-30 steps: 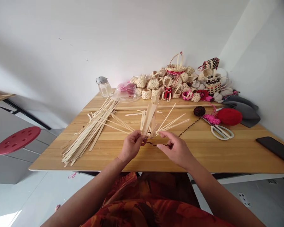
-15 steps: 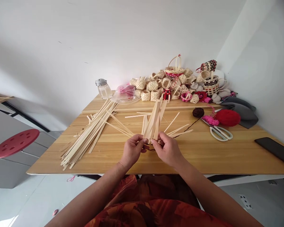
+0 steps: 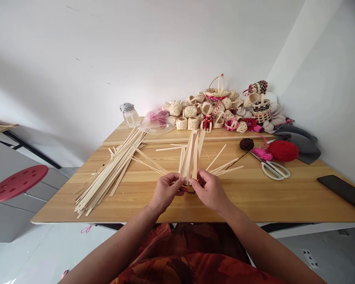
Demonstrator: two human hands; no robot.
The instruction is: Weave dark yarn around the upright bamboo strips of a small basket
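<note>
My left hand (image 3: pixel 168 190) and my right hand (image 3: pixel 210 188) face each other near the table's front, pinching the base of a bundle of pale, flat wooden strips (image 3: pixel 191 152). The strips stand up and away from me, overlapping above my thumbs. Thinner strips fan out low on both sides, some passing behind my fingers. Dark brown yarn (image 3: pixel 190 192) loops at the base between my hands. It runs out on the right to a brown yarn ball (image 3: pixel 246 144). My fingers partly hide the lower ends of the strips.
Loose strips (image 3: pixel 112 173) lie piled on the left of the wooden table (image 3: pixel 263 201). Small woven baskets (image 3: pixel 192 111) are heaped at the back. White-handled scissors (image 3: pixel 275 170), red yarn (image 3: pixel 283 150) and a black phone (image 3: pixel 341 189) lie right. A jar (image 3: pixel 130 115) stands back left.
The strips between my hands have drawn closer together and stand more upright, where they crossed before. Both hands keep their pinch at the base. The camera view has shifted slightly.
</note>
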